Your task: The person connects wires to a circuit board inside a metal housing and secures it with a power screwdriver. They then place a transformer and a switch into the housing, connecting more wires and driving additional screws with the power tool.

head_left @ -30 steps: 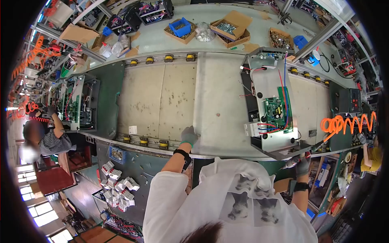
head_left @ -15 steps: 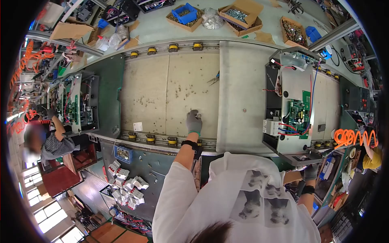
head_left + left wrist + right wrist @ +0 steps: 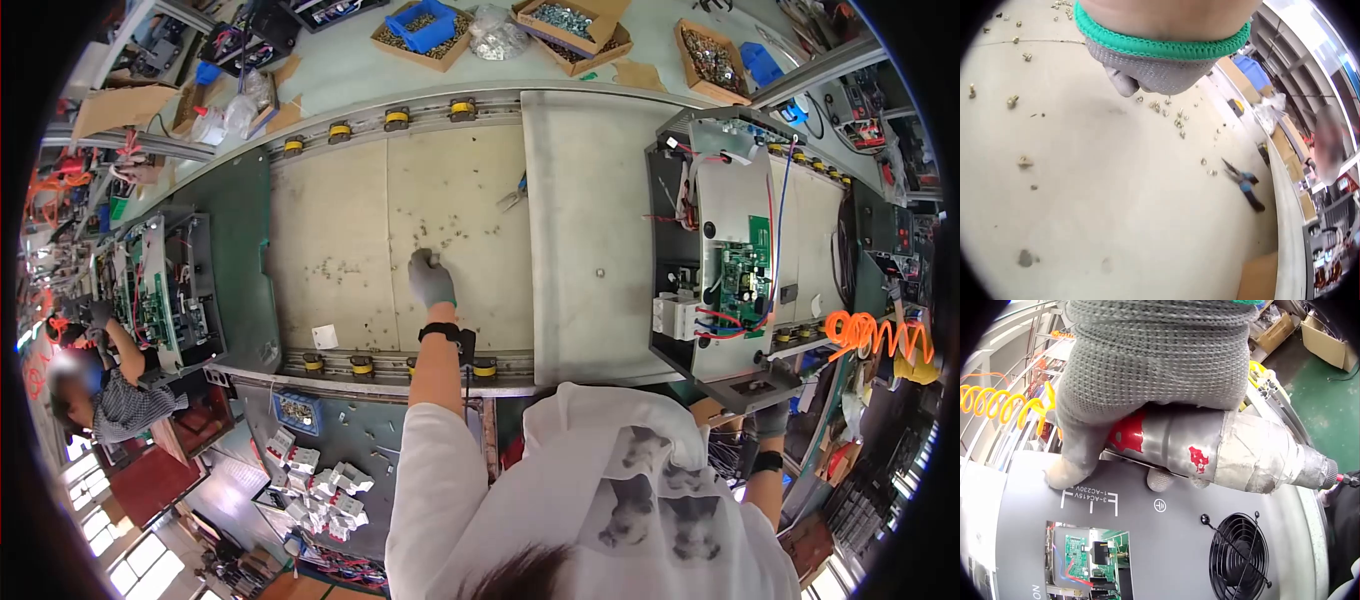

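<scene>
Your left hand (image 3: pixel 430 280) is out over the beige pallet (image 3: pixel 340 230), well to the left of the open grey chassis (image 3: pixel 725 200), with its gloved fingertips down among the loose brass screws (image 3: pixel 1179 119). The fingers look bunched, but neither view shows whether one is pinched between them, so I cannot tell. Those screws lie scattered in a thin drift, apart from the chassis, with blue-handled pliers (image 3: pixel 1244 184) lying between the drift and it. They are likely light, hard and quick to roll on that smooth surface, and the knit glove will dull your touch. Take one by the head between thumb and forefinger tip rather than raking at several. Your right hand (image 3: pixel 1147 375) is at the near edge of the chassis, fingers wrapped firmly round the tape-covered screwdriver (image 3: pixel 1235 453), which lies across the panel just above the fan grille (image 3: pixel 1247 550). The tape should give a sure hold, and the tool looks weighty enough to want the whole palm round its barrel.
</scene>
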Motion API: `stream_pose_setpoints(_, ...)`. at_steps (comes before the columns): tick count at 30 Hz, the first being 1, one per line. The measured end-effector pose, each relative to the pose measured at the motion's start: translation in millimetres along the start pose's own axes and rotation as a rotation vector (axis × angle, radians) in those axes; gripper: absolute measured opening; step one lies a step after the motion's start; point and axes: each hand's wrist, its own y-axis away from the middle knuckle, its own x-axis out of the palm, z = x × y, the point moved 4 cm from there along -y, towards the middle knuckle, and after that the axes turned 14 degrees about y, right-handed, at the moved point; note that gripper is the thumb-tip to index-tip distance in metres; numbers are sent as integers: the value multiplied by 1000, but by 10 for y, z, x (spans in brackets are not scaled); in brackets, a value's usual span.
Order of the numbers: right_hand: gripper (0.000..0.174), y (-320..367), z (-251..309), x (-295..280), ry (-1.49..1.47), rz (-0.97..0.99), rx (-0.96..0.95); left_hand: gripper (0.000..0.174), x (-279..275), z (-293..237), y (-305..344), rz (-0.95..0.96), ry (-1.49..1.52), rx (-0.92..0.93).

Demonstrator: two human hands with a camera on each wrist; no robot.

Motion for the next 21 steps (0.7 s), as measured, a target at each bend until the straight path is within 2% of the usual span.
stream_pose_setpoints(2,51,39,-22,-35,-31,-53,10,14,44,13,-79,58,-69,5)
stream_pose_setpoints(4,50,103,-53,-5,-18,39,31,14,139,56,-178,129,-127,30)
stream_pose_setpoints(6,48,211,-36,93,-143,-107,-19,17,229,115,-171,210,-271,226)
stream_pose_setpoints(8,44,282,-157,-49,-155,-154,0,22,254,141,-103,268,-362,314)
stream_pose_setpoints(10,38,382,-53,115,-112,-156,-61,18,196,158,-35,300,-274,236)
stream_pose_setpoints(11,35,451,105,291,-108,-242,-25,19,163,258,-16,286,-223,224)
stream_pose_setpoints(12,34,472,102,285,-148,-244,-18,20,135,357,18,273,-174,207)
stream_pose_setpoints(14,34,598,405,536,-194,-347,-67,21,-3,331,126,280,-33,12)
stream_pose_setpoints(16,33,775,734,761,-186,-326,-134,24,128,827,69,285,529,-404)
stream_pose_setpoints(17,34,830,771,730,-219,-341,-175,17,96,695,193,218,961,-550)
stream_pose_setpoints(18,34,899,822,723,-225,-353,-187,17,43,602,227,234,968,-542)
stream_pose_setpoints(20,38,1042,1024,769,-252,-356,-280,17,45,318,373,446,1565,-896)
stream_pose_setpoints(21,43,1111,1133,829,-266,-331,-330,13,-25,-28,560,656,1670,-799)
